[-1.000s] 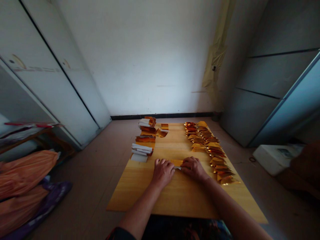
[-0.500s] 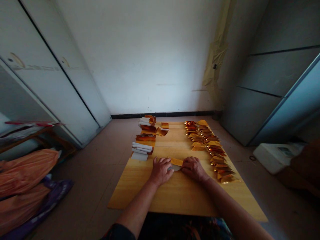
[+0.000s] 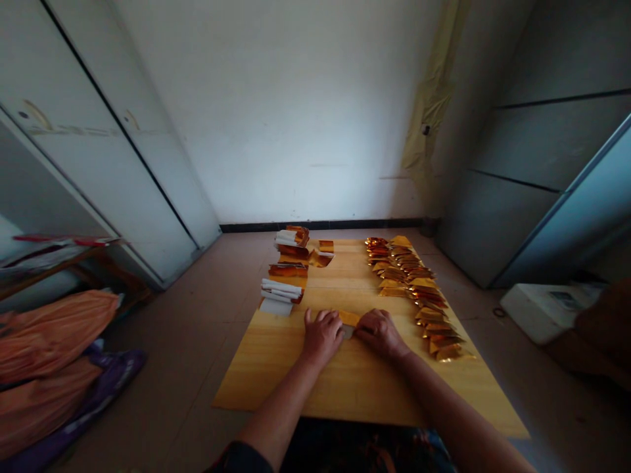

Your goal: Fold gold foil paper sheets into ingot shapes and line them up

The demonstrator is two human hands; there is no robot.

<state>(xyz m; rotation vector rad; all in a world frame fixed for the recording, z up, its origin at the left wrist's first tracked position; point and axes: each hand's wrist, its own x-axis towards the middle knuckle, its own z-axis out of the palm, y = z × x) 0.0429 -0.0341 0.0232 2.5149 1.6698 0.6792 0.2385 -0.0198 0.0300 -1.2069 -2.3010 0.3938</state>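
Observation:
Between my hands, on the wooden board point(image 3: 315, 387), lies a small sheet of gold foil paper point(image 3: 349, 319), gold on its far part and grey-white on its near part. My left hand point(image 3: 323, 335) grips its left end, fingers bent and pressed together. At the right end my right hand point(image 3: 382, 332) pinches the paper, thumb and fingers closed. The fingers cover both ends of the sheet. Left of my hands lie stacks of curled foil paper point(image 3: 288, 270), some with white backs up. Rows of folded gold foil pieces point(image 3: 428, 299) run down the board's right side.
Grey-white cabinets point(image 3: 113, 144) stand at the left, and a grey cabinet point(image 3: 522, 157) at the right. A white box point(image 3: 537, 309) sits on the floor at right. Orange cloth or bags point(image 3: 54, 335) lie at the left. A wall point(image 3: 305, 131) rises behind the board.
My left hand has shifted slightly right, closer to my right hand. Less of the paper's grey-white part shows between them. The stacks and folded pieces lie as before.

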